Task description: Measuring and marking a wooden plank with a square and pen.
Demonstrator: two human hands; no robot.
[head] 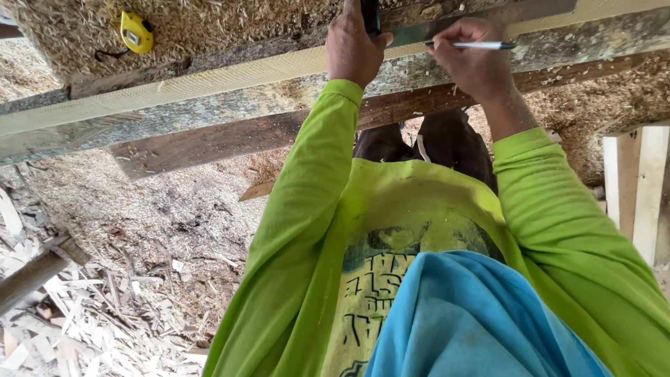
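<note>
While the left hand presses a dark square flat onto a pale wooden plank — fingers curled around its black handle — the right hand pinches a pen against the blade. Nearby, on sawdust, lies a yellow tape measure.

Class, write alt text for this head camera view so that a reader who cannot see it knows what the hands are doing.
A person in lime-green sleeves leans over a pale wooden board: the left hand steadies a metal square on it while the right hand holds a pen against the blade. A yellow tape measure lies in sawdust nearby.
</note>
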